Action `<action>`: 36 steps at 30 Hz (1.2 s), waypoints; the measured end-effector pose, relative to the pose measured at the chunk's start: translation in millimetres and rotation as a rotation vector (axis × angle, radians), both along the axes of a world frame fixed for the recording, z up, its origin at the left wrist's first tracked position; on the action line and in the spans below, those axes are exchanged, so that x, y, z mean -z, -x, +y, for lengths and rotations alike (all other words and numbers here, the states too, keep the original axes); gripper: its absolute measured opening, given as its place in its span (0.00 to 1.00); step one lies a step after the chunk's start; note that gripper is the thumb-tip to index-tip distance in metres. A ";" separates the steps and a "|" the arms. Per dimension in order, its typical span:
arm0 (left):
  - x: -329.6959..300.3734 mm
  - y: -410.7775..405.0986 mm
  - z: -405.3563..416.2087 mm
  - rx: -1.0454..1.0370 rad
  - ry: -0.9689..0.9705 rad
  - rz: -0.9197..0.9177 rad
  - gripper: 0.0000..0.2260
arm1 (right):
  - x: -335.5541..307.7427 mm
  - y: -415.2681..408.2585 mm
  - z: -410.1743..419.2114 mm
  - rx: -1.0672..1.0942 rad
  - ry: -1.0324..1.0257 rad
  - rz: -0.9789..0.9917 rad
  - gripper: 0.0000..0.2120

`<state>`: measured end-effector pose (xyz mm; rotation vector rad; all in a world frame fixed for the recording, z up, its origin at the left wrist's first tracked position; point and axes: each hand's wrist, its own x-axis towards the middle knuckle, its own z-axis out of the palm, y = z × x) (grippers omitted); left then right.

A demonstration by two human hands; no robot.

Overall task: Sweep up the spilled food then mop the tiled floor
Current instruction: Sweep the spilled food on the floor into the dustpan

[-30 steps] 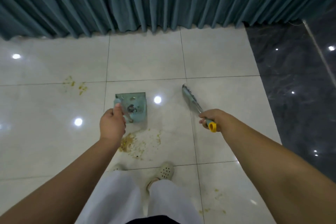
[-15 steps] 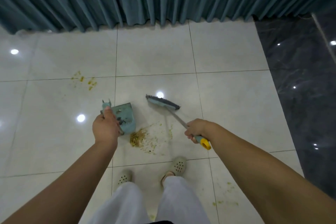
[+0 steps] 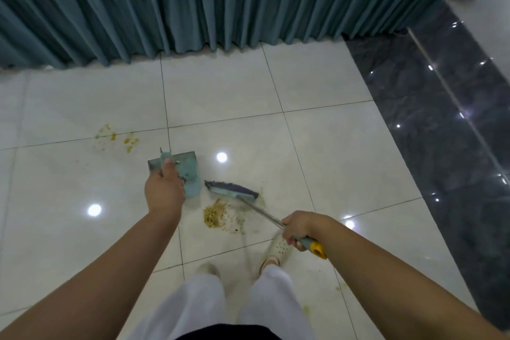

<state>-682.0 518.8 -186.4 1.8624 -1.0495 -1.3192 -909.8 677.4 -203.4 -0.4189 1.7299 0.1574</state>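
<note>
The left hand (image 3: 164, 196) gripped the dustpan (image 3: 184, 174) handle; the right hand (image 3: 299, 229) gripped the broom (image 3: 234, 191) beside the spilled food (image 3: 218, 215).

Glossy white tiled floor (image 3: 331, 146) with dark grout lines, bordered at right by a dark marble strip (image 3: 441, 119). A heap of spilled food (image 3: 218, 215), yellowish with pale grains, lies near the centre. The teal dustpan (image 3: 190, 174) sits just left of and beyond the heap; the broom head (image 3: 234, 191) rests just beyond it. A smaller yellow food smear (image 3: 118, 138) lies well to the heap's left and farther off. Small greenish specks (image 3: 338, 288) lie nearer and to its right.
</note>
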 end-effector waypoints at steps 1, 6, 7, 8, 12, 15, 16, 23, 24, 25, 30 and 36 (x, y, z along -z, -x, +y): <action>0.4 -3.9 1.1 0.020 0.005 -0.004 0.20 | -2.7 -5.1 6.2 0.019 -0.003 -0.006 0.19; 0.6 -15.1 4.5 0.099 0.010 0.004 0.20 | -19.3 -14.5 24.5 0.217 0.014 -0.045 0.21; 0.2 -15.1 4.3 0.108 0.007 0.003 0.20 | -23.5 -12.0 25.6 0.276 0.023 -0.052 0.21; -0.4 -14.5 3.9 0.112 0.003 -0.004 0.20 | -27.7 -8.2 26.2 0.319 0.033 -0.052 0.22; -1.4 -8.2 3.5 0.103 0.007 -0.011 0.20 | -37.9 18.5 22.4 0.447 0.081 -0.018 0.21; 0.4 -2.0 3.0 0.088 -0.006 -0.010 0.20 | -34.8 48.4 13.9 0.506 0.105 0.013 0.19; 1.2 0.7 2.7 0.086 -0.014 -0.017 0.20 | -32.2 59.2 10.8 0.520 0.110 0.025 0.19; 3.3 26.0 5.1 0.056 -0.043 -0.007 0.20 | -5.5 120.8 3.2 0.704 0.094 0.046 0.10; 3.8 29.7 4.9 0.051 -0.046 -0.005 0.20 | -1.3 124.9 4.4 0.725 0.086 0.049 0.09; 4.3 33.0 4.7 0.048 -0.050 -0.005 0.20 | 2.9 127.7 6.6 0.738 0.073 0.047 0.08; 6.9 37.9 3.9 0.086 -0.035 -0.036 0.21 | 18.0 116.3 26.9 0.639 -0.005 0.083 0.10; -2.7 30.1 -0.9 0.146 0.007 -0.050 0.22 | 14.4 66.8 48.1 0.597 -0.027 0.074 0.11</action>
